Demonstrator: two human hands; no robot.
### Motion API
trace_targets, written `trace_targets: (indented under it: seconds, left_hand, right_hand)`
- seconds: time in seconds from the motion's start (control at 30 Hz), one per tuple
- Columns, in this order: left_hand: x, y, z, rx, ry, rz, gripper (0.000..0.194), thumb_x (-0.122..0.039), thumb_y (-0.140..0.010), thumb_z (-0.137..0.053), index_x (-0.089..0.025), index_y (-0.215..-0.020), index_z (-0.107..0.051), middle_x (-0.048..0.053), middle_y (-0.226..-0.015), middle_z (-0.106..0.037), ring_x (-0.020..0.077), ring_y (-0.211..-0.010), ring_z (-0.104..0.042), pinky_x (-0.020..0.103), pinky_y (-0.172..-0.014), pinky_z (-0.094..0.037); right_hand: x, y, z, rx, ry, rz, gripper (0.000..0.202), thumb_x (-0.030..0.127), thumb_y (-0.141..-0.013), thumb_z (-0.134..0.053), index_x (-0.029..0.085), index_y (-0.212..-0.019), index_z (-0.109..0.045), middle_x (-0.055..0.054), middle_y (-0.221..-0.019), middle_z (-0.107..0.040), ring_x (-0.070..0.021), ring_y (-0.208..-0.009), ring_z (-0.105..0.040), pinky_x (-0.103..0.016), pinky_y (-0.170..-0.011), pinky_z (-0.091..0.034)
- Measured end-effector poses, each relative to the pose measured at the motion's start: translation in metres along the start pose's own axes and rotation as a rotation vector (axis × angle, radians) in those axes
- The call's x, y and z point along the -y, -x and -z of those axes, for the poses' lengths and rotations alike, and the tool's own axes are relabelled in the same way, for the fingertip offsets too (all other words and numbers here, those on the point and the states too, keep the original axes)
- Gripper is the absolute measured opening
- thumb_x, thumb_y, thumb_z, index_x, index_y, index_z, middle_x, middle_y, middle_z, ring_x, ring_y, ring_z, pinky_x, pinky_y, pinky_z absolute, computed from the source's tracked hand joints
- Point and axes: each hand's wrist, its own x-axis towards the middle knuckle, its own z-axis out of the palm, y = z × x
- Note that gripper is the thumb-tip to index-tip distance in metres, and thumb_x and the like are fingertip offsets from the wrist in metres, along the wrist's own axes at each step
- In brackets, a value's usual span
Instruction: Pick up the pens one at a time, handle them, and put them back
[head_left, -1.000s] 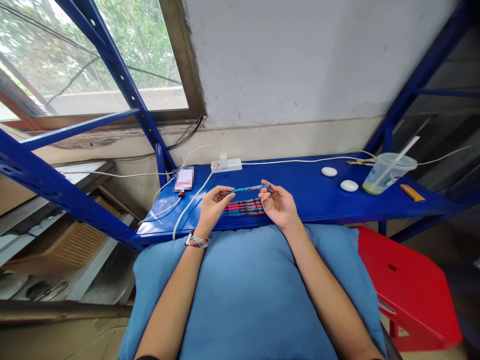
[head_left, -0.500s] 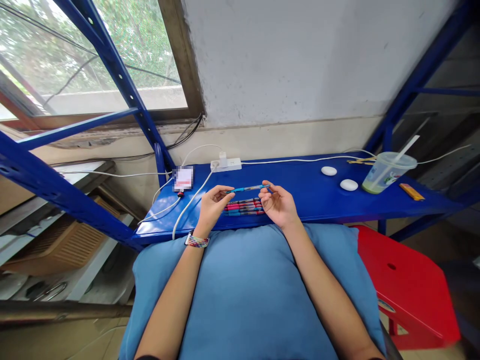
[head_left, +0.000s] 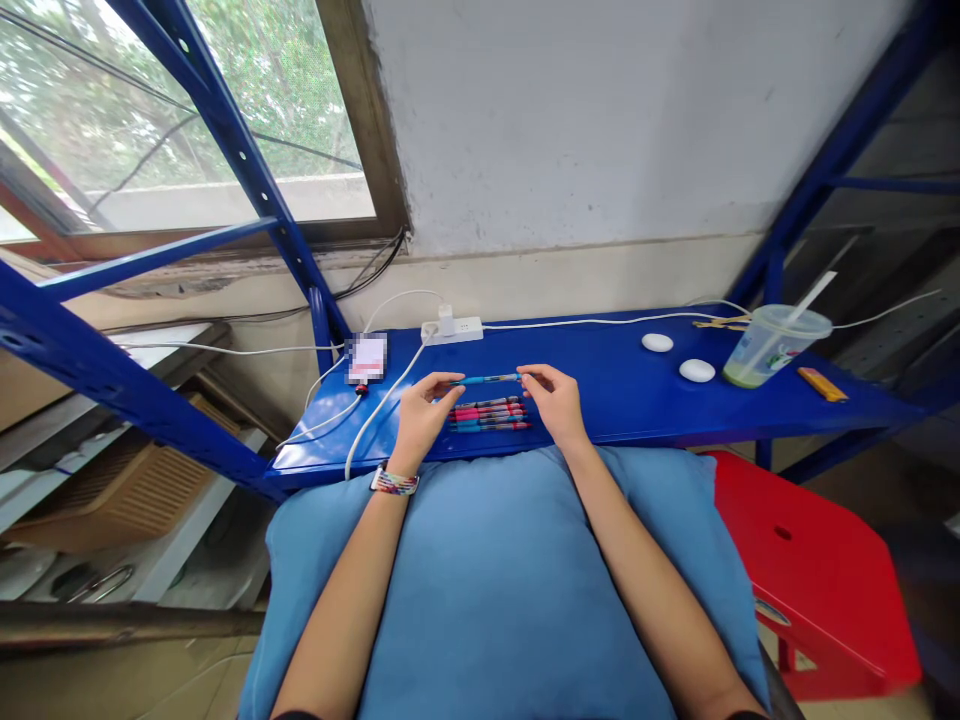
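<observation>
A blue pen with a clear section is held level between my two hands, above the blue shelf. My left hand pinches its left end between thumb and fingers. At the other end, the fingertips of my right hand close on the pen's tip. Just below it, several pens with red, pink and blue parts lie side by side in a row on the shelf. The fingers of my left hand partly cover their left ends.
A blue pillow lies under my forearms. On the shelf are a power strip, two white egg-shaped objects, a plastic cup with a straw and an orange packet. A red stool stands at the right.
My right hand has turned, its back now facing up, and has shifted slightly at the pen's right end. The pen has moved a little left. My left hand has hardly moved.
</observation>
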Motion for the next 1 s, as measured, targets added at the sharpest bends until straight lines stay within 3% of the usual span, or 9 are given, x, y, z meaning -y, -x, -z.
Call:
trace_targets:
  seconds: [0.13,0.33,0.63,0.83,1.0]
  left_hand:
    - [0.008,-0.002,0.002,0.031,-0.214,0.032,0.023,-0.034,-0.096,-0.072,-0.024,-0.111,-0.086,0.007,-0.106,-0.085,0.0281,-0.096,-0.077,0.044,-0.095,-0.060]
    - [0.015,-0.002,0.003,0.092,-0.394,0.022,0.021,-0.026,-0.097,-0.067,-0.025,-0.104,-0.086,0.007,-0.109,-0.085,0.0286,-0.102,-0.077,0.044,-0.102,-0.059]
    - [0.027,-0.005,0.004,0.102,-0.356,-0.068,0.016,-0.024,-0.089,-0.071,-0.028,-0.090,-0.086,0.008,-0.094,-0.082,0.0319,-0.095,-0.073,0.049,-0.098,-0.057]
    - [0.028,-0.005,0.004,0.101,-0.357,-0.040,0.018,-0.020,-0.088,-0.069,-0.027,-0.090,-0.086,0.008,-0.096,-0.081,0.0320,-0.097,-0.072,0.049,-0.101,-0.056]
    - [0.026,-0.004,0.002,0.074,-0.322,-0.016,0.019,-0.025,-0.093,-0.065,-0.025,-0.099,-0.083,0.009,-0.105,-0.081,0.0303,-0.103,-0.073,0.049,-0.103,-0.055]
  right_hand:
    - [-0.014,-0.006,0.003,0.050,0.311,0.114,0.024,0.031,-0.095,-0.064,0.023,-0.102,-0.085,-0.008,-0.106,-0.085,-0.0289,-0.094,-0.077,-0.044,-0.092,-0.061]
    - [-0.026,-0.007,0.000,0.149,0.547,0.085,0.027,0.019,-0.095,-0.062,0.024,-0.104,-0.087,-0.009,-0.111,-0.085,-0.0311,-0.105,-0.075,-0.048,-0.104,-0.057]
    - [-0.025,-0.003,-0.001,0.128,0.324,0.057,0.026,0.012,-0.087,-0.069,0.030,-0.088,-0.087,-0.006,-0.100,-0.082,-0.0310,-0.104,-0.071,-0.055,-0.116,-0.048]
    - [-0.022,0.000,-0.002,0.119,0.250,0.032,0.023,0.011,-0.084,-0.072,0.030,-0.082,-0.086,-0.006,-0.097,-0.081,-0.0314,-0.108,-0.070,-0.055,-0.120,-0.046]
    - [-0.021,-0.001,-0.002,0.076,0.237,-0.005,0.024,0.017,-0.084,-0.071,0.029,-0.095,-0.088,-0.007,-0.111,-0.083,-0.0318,-0.114,-0.072,-0.055,-0.120,-0.047]
